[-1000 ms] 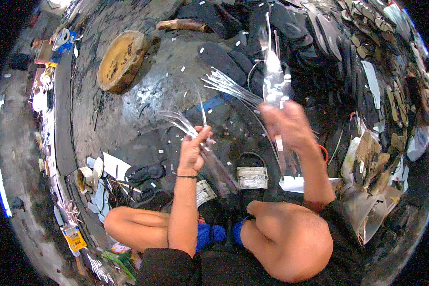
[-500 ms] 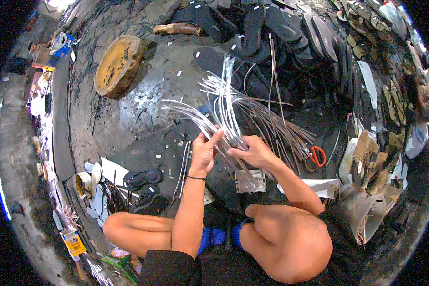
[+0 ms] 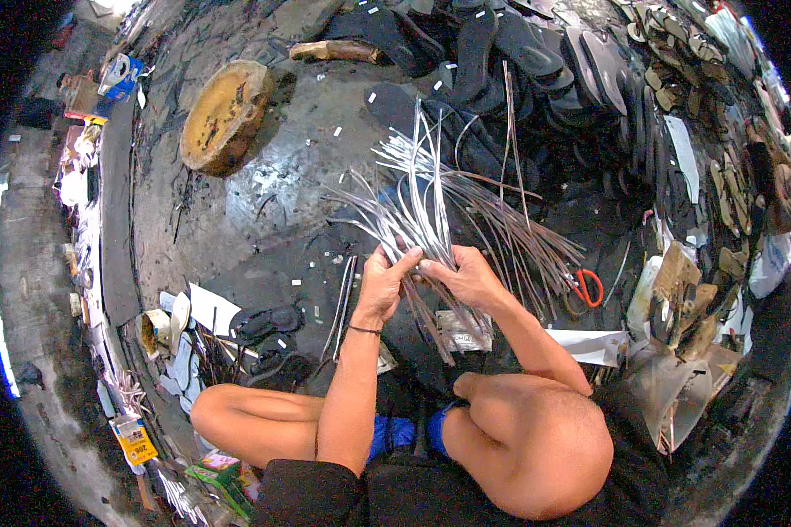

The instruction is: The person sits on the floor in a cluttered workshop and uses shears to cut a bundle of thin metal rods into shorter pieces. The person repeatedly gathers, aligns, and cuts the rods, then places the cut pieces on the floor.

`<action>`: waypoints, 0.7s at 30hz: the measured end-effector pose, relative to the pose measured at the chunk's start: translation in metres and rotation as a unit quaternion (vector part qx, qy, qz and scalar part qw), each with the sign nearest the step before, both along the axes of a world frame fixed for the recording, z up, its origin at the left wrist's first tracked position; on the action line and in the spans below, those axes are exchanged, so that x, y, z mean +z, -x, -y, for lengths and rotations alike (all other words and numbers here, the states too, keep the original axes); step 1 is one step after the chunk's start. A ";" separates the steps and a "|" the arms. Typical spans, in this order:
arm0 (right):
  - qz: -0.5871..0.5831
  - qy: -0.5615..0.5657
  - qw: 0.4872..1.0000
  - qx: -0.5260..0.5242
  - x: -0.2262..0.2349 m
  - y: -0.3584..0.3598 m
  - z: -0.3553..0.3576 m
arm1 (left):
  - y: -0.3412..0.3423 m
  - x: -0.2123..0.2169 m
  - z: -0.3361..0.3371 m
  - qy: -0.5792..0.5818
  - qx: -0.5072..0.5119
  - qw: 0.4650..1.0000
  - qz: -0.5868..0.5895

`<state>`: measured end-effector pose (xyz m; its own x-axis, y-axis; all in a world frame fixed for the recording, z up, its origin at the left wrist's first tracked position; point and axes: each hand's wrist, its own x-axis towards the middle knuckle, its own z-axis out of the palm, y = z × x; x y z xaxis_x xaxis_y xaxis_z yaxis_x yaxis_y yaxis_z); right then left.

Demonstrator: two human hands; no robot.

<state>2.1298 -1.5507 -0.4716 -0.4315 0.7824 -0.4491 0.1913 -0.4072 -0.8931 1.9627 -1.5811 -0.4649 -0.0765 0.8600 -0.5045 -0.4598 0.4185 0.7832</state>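
on the dark, littered floor, black soles lie piled beyond a loose heap of thin strips near an orange loop. nearer the body, left hand and right hand sit side by side, fingers closed around a fanned bundle of silvery strips.

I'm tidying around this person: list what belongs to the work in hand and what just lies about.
Belongs:
Strip bundle, held by left hand and right hand
Similar strips beyond them, probably

Lying about, apparently:
Round wooden block
Short wooden piece
Orange loop
Dark soles
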 end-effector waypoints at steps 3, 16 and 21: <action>-0.024 0.020 0.999 -0.031 -0.004 0.004 0.002 | 0.006 -0.001 0.001 0.069 0.002 0.998 -0.003; -0.203 -0.075 0.935 -0.281 0.108 -0.093 -0.067 | 0.088 -0.002 0.035 0.105 0.161 0.981 -0.028; 0.059 -0.033 0.997 0.023 0.077 -0.014 -0.029 | 0.043 0.006 0.016 0.052 0.024 0.995 -0.081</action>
